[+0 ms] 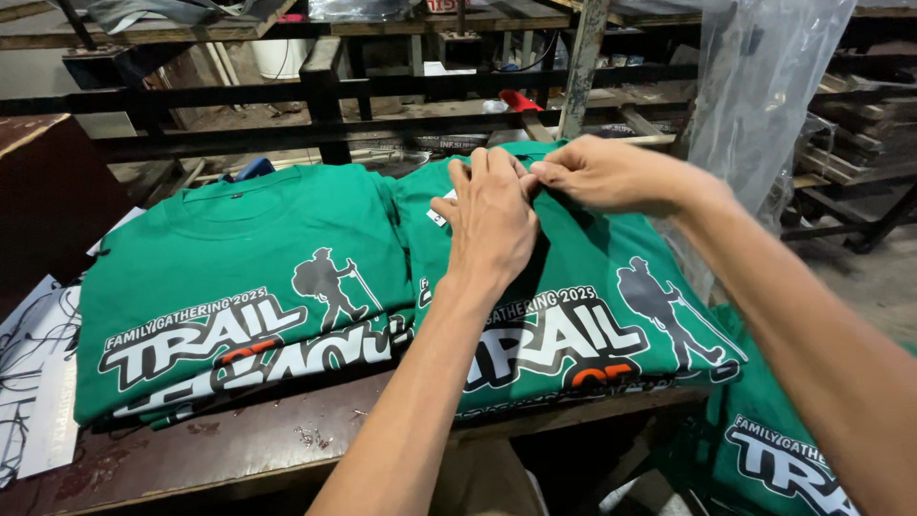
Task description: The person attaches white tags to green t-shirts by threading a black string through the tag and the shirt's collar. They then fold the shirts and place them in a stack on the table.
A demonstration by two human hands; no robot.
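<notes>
Hands (535, 196) on green shirt (592, 287); second stack (239, 258) beside.

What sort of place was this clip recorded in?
Probably a garment printing or packing workshop: stacks of folded green printed T-shirts lie on a worn wooden workbench, with clear plastic bags hanging nearby and dark metal racking behind.

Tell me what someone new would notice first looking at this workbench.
The bright green printed T-shirts stand out: one folded stack at the left of the wooden bench and a second stack beside it at the right. Both hands meet at the collar of the right stack's top shirt, the left hand flat on the fabric and the right hand pinching it. A clear plastic bag hangs at the upper right.
</notes>
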